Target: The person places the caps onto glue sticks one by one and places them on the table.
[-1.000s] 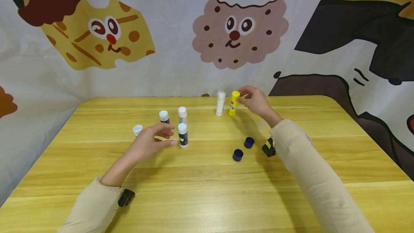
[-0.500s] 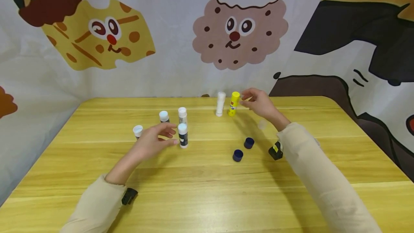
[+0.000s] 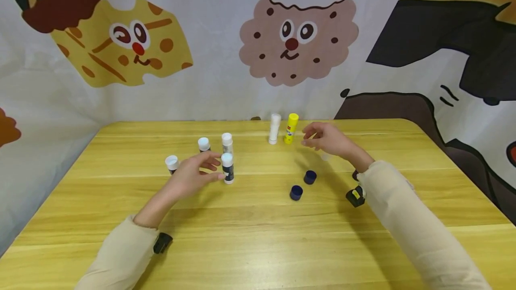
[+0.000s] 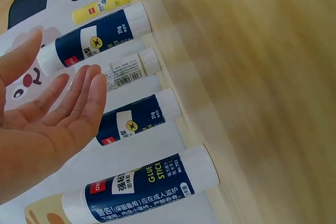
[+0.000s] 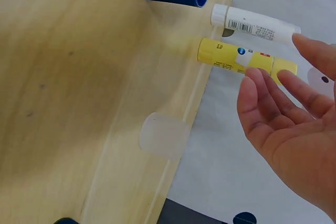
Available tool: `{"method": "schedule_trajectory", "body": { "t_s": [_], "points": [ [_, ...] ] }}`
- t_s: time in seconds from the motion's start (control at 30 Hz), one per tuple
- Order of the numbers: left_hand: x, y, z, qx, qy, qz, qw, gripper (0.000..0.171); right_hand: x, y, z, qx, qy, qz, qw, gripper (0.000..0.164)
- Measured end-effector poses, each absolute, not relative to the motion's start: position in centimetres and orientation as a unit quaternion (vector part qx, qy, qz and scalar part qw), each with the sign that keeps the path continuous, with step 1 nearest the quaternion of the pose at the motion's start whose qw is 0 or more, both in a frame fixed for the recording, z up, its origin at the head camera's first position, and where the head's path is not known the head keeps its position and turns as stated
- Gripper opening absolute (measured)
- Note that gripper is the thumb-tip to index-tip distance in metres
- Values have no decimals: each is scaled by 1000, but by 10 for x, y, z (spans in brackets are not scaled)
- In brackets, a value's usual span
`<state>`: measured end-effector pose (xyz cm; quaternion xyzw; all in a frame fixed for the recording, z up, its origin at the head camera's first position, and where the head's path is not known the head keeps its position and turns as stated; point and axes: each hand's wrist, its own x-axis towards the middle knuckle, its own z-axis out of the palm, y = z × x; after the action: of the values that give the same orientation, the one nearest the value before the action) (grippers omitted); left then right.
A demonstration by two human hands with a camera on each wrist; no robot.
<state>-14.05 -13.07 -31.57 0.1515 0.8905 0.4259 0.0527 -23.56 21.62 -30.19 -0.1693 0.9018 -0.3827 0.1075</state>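
Note:
My left hand (image 3: 189,178) hovers with loosely bent fingers beside a navy-and-white glue stick (image 3: 227,169) standing upright; in the left wrist view nothing sits in its grasp. Behind that stick stand a white glue stick (image 3: 227,141) and another navy one (image 3: 204,144), partly hidden by the hand. A further navy glue stick (image 3: 172,163) is at the far left. My right hand (image 3: 330,139), fingers loosely bent and holding nothing, is just right of a yellow glue stick (image 3: 291,129). Next to the yellow one stands a white glue stick (image 3: 274,129).
Two dark blue caps (image 3: 310,177) lie on the wooden table (image 3: 258,236) at centre right, and a third dark round piece (image 3: 355,175) shows beside the right sleeve. A translucent cap (image 5: 164,135) lies under the right hand. A cartoon-printed cloth (image 3: 217,57) hangs behind the table.
My right hand has drawn away from the yellow glue stick, moving right and toward me; the yellow stick stays upright in place. My left hand has barely shifted.

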Motion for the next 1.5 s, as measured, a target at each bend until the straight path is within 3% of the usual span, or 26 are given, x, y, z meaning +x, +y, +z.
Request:
{"method": "schedule_trajectory", "body": {
  "t_s": [0.67,0.97,1.5],
  "points": [
    [-148,-127,-320,159,891,420,65,46,-211,235,-309,-234,876,-364,212,35],
    [-153,-126,-318,165,891,414,90,41,-207,245,-322,-269,845,-385,255,43],
    [-163,-124,-317,166,890,409,117,36,-203,245,-335,-268,825,-409,285,37]
  ]
}}
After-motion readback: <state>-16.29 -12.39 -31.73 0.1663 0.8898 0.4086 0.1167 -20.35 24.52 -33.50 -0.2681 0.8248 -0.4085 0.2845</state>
